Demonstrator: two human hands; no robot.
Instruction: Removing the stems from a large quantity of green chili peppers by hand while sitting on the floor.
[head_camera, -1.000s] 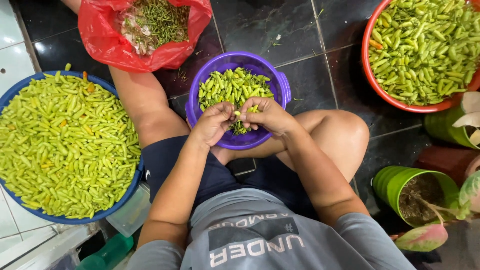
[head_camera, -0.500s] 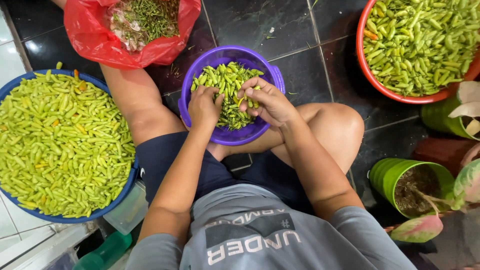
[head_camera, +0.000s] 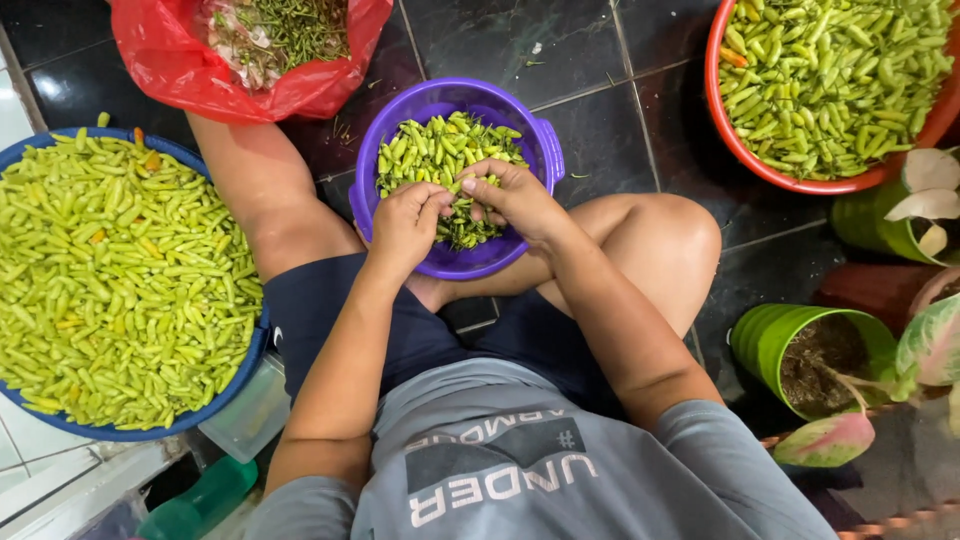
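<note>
both hands over purple bowl (head_camera: 545, 150) between the knees: left hand (head_camera: 405, 225) and right hand (head_camera: 515, 200) pinching small green chilies (head_camera: 430, 150). pulled stems heaped in red plastic bag (head_camera: 170, 70) ahead; blue basin (head_camera: 240, 370) at left and red basin (head_camera: 715, 110) at right full, so probably much left. no labels seen on containers.

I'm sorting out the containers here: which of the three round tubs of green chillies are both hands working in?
The small purple plastic tub between the knees; left hand and right hand are inside it. The blue basin and red basin sit untouched.
</note>
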